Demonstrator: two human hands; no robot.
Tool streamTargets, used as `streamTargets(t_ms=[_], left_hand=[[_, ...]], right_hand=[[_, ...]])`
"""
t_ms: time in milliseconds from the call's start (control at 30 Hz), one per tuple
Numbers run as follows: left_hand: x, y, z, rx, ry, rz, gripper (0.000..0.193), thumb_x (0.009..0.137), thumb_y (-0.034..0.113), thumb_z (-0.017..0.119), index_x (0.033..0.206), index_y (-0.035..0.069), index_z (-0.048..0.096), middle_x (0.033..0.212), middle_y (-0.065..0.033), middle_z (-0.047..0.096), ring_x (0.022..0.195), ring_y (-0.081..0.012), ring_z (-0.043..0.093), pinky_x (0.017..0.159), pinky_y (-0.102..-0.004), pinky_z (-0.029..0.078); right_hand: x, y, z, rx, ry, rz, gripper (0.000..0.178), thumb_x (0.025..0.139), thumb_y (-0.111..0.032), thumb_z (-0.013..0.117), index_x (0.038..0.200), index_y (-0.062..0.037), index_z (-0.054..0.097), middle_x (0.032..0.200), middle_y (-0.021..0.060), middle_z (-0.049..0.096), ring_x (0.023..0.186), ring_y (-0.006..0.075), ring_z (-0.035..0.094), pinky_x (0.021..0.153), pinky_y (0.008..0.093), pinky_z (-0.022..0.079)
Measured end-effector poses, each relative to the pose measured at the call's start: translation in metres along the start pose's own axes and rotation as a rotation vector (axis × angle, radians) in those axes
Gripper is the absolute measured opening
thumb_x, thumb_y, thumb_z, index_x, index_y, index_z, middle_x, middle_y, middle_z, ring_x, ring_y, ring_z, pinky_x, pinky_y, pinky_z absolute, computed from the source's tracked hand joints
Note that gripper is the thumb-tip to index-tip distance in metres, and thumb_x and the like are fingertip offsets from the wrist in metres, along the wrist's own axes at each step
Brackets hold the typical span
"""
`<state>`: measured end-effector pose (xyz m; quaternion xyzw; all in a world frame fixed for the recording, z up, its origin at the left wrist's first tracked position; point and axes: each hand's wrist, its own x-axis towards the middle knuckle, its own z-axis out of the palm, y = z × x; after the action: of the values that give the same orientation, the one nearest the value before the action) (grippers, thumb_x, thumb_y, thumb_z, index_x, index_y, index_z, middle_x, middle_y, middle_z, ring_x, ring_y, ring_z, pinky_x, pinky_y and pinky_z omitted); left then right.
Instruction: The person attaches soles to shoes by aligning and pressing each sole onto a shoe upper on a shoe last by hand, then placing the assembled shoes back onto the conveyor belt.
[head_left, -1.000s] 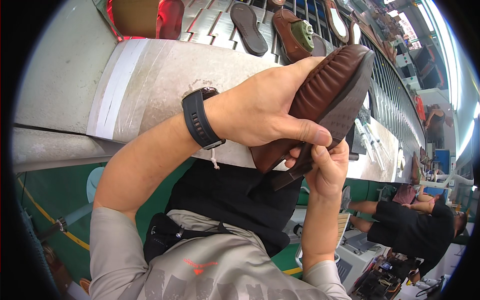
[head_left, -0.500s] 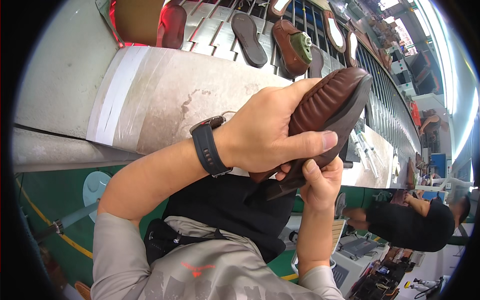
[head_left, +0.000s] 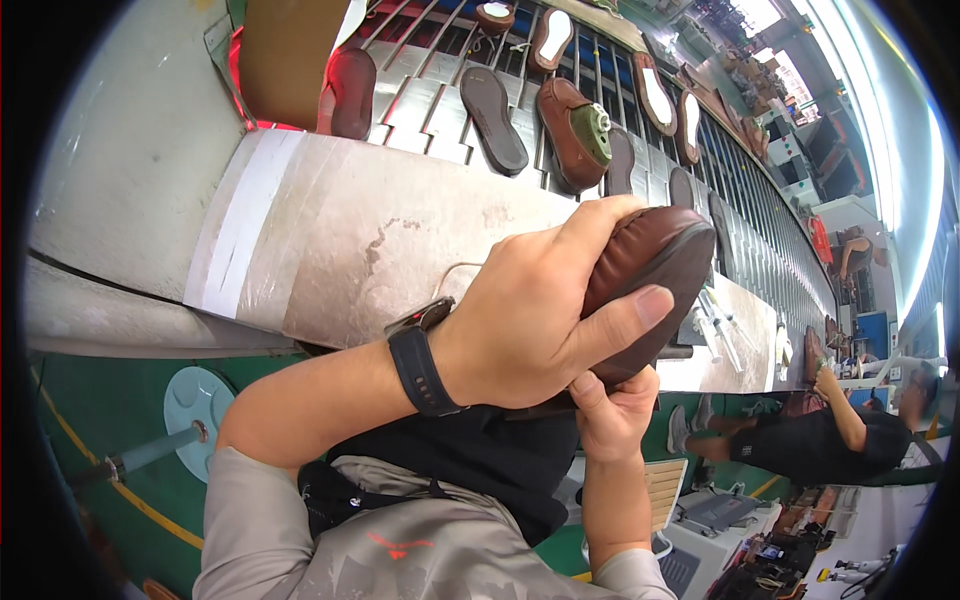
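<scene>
A brown leather shoe (head_left: 628,258) with a gathered toe is held in front of me over the near edge of the bench, its dark sole (head_left: 665,290) turned partly up toward me. My left hand (head_left: 535,315) wraps over the upper, and its thumb lies across the sole. Lower down, my right hand (head_left: 618,415) is closed on the heel end, thumb against the sole edge. My left hand and wrist hide much of the heel. A black watch (head_left: 425,370) is strapped on my left wrist.
Beyond the pale bench top (head_left: 420,240) runs a slatted conveyor (head_left: 440,95) with loose dark soles (head_left: 492,120), white-faced soles (head_left: 655,95) and a brown shoe on a green last (head_left: 575,135). Slim tools (head_left: 722,330) lie right. A co-worker (head_left: 820,440) stands farther right; a blue stool (head_left: 190,405) is left.
The shoe has come down in view and tipped, so its sole faces me more. Both hands stay on it. The view has shifted, and the co-worker's arm has moved.
</scene>
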<state>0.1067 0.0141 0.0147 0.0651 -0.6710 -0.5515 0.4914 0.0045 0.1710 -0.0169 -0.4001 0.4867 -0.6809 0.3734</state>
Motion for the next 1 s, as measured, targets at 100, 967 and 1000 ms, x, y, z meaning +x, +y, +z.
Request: streamTargets(t_ms=[100, 967, 1000], left_hand=[[-0.001, 0.013, -0.006, -0.091, -0.030, -0.073, 0.060, 0.107, 0.047, 0.069, 0.136, -0.006, 0.061, 0.100, -0.0181, 0.079, 0.090, -0.0284, 0.080, 0.079, -0.0369, 0.063], [-0.129, -0.019, -0.079, 0.280, 0.306, -0.153, 0.017, 0.104, 0.007, 0.061, 0.116, -0.001, 0.070, 0.128, -0.0248, 0.072, 0.120, -0.0365, 0.069, 0.108, -0.0445, 0.052], [-0.125, -0.011, -0.076, 0.559, 0.130, 0.038, 0.015, 0.101, 0.003, 0.064, 0.115, -0.001, 0.071, 0.127, -0.0240, 0.073, 0.119, -0.0354, 0.069, 0.105, -0.0435, 0.054]], right_hand=[[0.002, -0.007, 0.008, 0.001, -0.040, -0.035, 0.027, 0.101, -0.009, 0.077, 0.122, 0.0074, 0.070, 0.110, 0.0154, 0.078, 0.099, 0.0218, 0.074, 0.089, 0.0355, 0.059], [0.044, 0.004, -0.002, -1.087, -0.369, -0.261, 0.019, 0.093, -0.017, 0.081, 0.099, -0.0095, 0.065, 0.078, 0.0098, 0.064, 0.069, 0.0349, 0.068, 0.061, 0.0465, 0.052], [0.043, 0.004, -0.002, -1.067, -0.342, -0.300, 0.019, 0.093, -0.018, 0.081, 0.098, -0.0098, 0.065, 0.080, 0.0094, 0.063, 0.069, 0.0343, 0.067, 0.061, 0.0462, 0.052]])
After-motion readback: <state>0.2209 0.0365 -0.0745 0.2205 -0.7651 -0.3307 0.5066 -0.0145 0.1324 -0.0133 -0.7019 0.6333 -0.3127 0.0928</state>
